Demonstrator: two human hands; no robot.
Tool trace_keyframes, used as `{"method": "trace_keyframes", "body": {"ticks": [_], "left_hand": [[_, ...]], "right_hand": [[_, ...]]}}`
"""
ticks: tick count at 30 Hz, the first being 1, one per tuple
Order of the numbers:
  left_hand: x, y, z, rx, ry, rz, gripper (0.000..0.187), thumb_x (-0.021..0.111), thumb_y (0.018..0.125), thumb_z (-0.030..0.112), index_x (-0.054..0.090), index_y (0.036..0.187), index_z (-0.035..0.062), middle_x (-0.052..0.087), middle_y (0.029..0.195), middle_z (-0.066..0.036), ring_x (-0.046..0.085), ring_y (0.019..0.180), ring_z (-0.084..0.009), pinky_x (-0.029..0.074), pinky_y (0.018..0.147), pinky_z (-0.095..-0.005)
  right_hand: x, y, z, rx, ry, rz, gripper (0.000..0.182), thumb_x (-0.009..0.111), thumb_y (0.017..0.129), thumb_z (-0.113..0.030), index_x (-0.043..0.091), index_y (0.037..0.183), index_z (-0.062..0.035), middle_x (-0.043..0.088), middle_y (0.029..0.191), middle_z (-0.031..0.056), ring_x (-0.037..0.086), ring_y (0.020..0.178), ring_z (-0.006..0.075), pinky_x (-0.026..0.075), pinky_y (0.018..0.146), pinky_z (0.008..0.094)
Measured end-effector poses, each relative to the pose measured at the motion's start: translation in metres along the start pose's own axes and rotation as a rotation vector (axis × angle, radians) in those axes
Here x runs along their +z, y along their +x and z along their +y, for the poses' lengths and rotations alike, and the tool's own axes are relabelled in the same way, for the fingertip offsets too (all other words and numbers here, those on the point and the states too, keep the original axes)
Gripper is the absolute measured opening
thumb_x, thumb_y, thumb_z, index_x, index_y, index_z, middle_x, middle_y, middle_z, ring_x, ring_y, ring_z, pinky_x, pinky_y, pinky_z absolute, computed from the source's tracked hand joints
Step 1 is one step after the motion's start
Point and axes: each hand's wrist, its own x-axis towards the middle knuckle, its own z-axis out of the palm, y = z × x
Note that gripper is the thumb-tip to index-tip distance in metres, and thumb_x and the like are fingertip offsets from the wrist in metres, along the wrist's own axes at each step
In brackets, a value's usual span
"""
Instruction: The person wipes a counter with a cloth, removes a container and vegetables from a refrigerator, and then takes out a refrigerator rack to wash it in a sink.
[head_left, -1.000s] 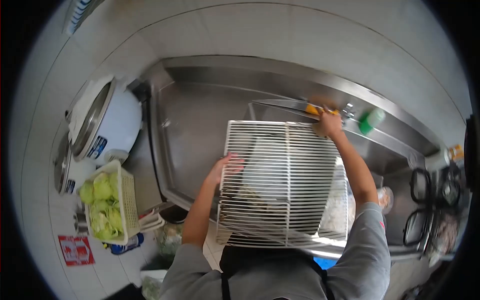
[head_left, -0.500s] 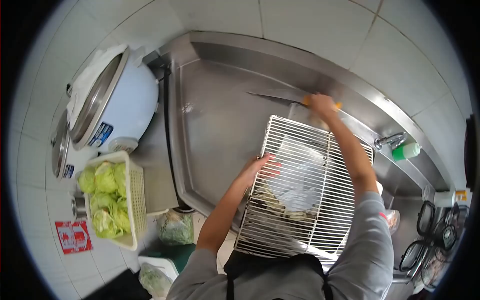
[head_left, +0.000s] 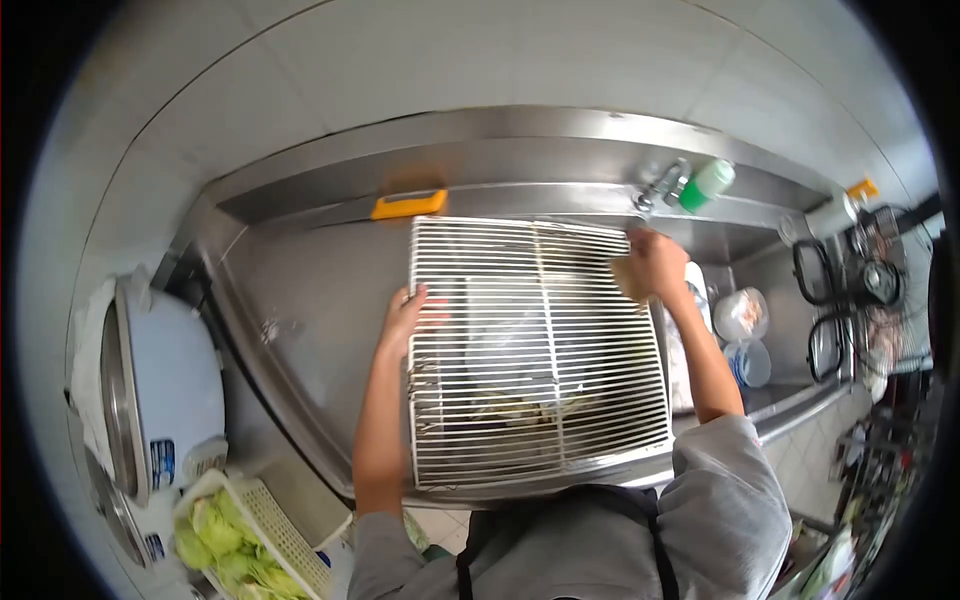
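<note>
A white wire rack (head_left: 545,350) lies in front of me over the steel sink counter. At its left edge my left hand (head_left: 405,315) grips the frame, some fingers showing beneath the wires. Near the rack's upper right corner, my right hand (head_left: 658,265) is closed on a yellowish-brown pad (head_left: 628,280). Beyond the rack's upper left corner rests a knife with an orange handle (head_left: 410,205). Through the wires a clear container and some pale scraps show, partly hidden.
Rice cooker (head_left: 175,380) and basket of lettuce (head_left: 285,530) stand at the left. Behind the rack are a faucet (head_left: 660,190) and a green bottle (head_left: 708,186). Right of it are tubs (head_left: 741,315) in the sink and hanging strainers (head_left: 880,280).
My view has turned right. My right hand has let go of the orange-handled knife and moved to the rack's right side, now holding the pad. My left hand still holds the rack.
</note>
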Motion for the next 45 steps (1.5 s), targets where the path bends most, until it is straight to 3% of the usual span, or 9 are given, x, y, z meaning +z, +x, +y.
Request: {"method": "trace_keyframes", "body": {"ticks": [2, 5, 9, 15, 25, 28, 34, 37, 45], "left_hand": [[-0.003, -0.008, -0.008, -0.027, -0.01, 0.034, 0.041, 0.049, 0.087, 0.033, 0.043, 0.109, -0.0009, 0.06, 0.089, -0.019, 0.063, 0.069, -0.0257, 0.053, 0.057, -0.0323], [-0.019, -0.025, -0.014, -0.068, -0.037, 0.077, 0.051, 0.053, 0.083, 0.039, 0.042, 0.114, -0.0009, 0.06, 0.09, -0.017, 0.063, 0.07, -0.0258, 0.052, 0.06, -0.0327], [-0.023, -0.026, -0.002, 0.0, 0.133, 0.142, 0.058, 0.052, 0.082, 0.045, 0.041, 0.117, 0.0, 0.06, 0.092, -0.015, 0.062, 0.073, -0.0238, 0.05, 0.062, -0.0308], [-0.034, -0.032, 0.013, 0.058, 0.215, 0.247, 0.056, 0.052, 0.083, 0.045, 0.041, 0.119, 0.0035, 0.059, 0.093, -0.011, 0.06, 0.073, -0.0191, 0.048, 0.06, -0.029], [0.054, 0.036, -0.032, 0.175, 0.136, 0.09, 0.039, 0.051, 0.085, 0.038, 0.045, 0.105, 0.0049, 0.058, 0.086, -0.01, 0.06, 0.074, -0.0199, 0.05, 0.056, -0.0296], [0.061, 0.038, -0.037, -0.031, 0.196, 0.087, 0.041, 0.048, 0.086, 0.041, 0.045, 0.107, 0.006, 0.056, 0.086, -0.012, 0.06, 0.068, -0.02, 0.05, 0.054, -0.0297], [0.071, 0.032, -0.037, -0.01, 0.144, 0.107, 0.041, 0.048, 0.086, 0.042, 0.048, 0.109, 0.008, 0.057, 0.083, -0.011, 0.059, 0.063, -0.0181, 0.048, 0.051, -0.0273], [0.068, 0.029, -0.036, -0.024, 0.13, 0.065, 0.038, 0.051, 0.085, 0.04, 0.048, 0.107, 0.0087, 0.057, 0.083, -0.011, 0.059, 0.061, -0.0175, 0.047, 0.048, -0.026], [0.077, 0.025, -0.027, -0.06, 0.067, 0.124, 0.049, 0.05, 0.082, 0.047, 0.044, 0.11, 0.0082, 0.059, 0.09, -0.012, 0.06, 0.066, -0.0191, 0.05, 0.052, -0.027]], "right_hand": [[-0.016, -0.026, 0.07, 0.285, -0.104, -0.088, 0.02, 0.054, 0.068, -0.017, 0.065, 0.085, -0.0135, 0.062, 0.073, 0.0131, 0.061, 0.073, 0.0313, 0.048, 0.066, 0.0416], [-0.017, -0.082, 0.121, 0.307, -0.017, -0.393, 0.021, 0.057, 0.068, -0.023, 0.067, 0.083, -0.011, 0.063, 0.079, 0.0152, 0.062, 0.073, 0.0296, 0.048, 0.065, 0.0384], [0.028, -0.139, 0.115, 0.403, 0.453, -0.364, 0.051, 0.061, 0.072, -0.05, 0.065, 0.081, -0.0004, 0.063, 0.07, 0.0151, 0.06, 0.065, 0.0228, 0.047, 0.062, 0.0331], [-0.009, -0.142, 0.098, 0.491, 0.874, -0.512, 0.041, 0.064, 0.073, -0.043, 0.063, 0.074, -0.0024, 0.058, 0.062, 0.0066, 0.054, 0.06, 0.0148, 0.045, 0.06, 0.029], [-0.007, -0.12, 0.171, 0.458, 0.239, -0.312, 0.043, 0.06, 0.072, -0.048, 0.066, 0.079, -0.0062, 0.062, 0.069, 0.015, 0.061, 0.066, 0.0289, 0.047, 0.061, 0.036], [-0.017, -0.086, 0.172, 0.464, 0.072, -0.148, 0.031, 0.057, 0.073, -0.034, 0.063, 0.069, -0.004, 0.061, 0.069, 0.0172, 0.059, 0.067, 0.0333, 0.047, 0.063, 0.04], [-0.001, 0.083, 0.141, -0.2, 0.067, 0.205, 0.015, 0.047, 0.078, -0.012, 0.061, 0.086, -0.0125, 0.055, 0.101, 0.0089, 0.058, 0.084, 0.0295, 0.046, 0.067, 0.0428], [0.028, 0.138, 0.137, -0.105, -0.342, -0.037, 0.017, 0.049, 0.077, -0.01, 0.061, 0.088, -0.0123, 0.05, 0.112, 0.002, 0.057, 0.093, 0.0205, 0.043, 0.077, 0.0437], [0.012, 0.102, 0.102, 0.085, 0.023, 0.075, 0.015, 0.056, 0.072, -0.015, 0.061, 0.078, -0.0014, 0.059, 0.081, 0.0195, 0.06, 0.073, 0.0315, 0.048, 0.062, 0.0397]]}}
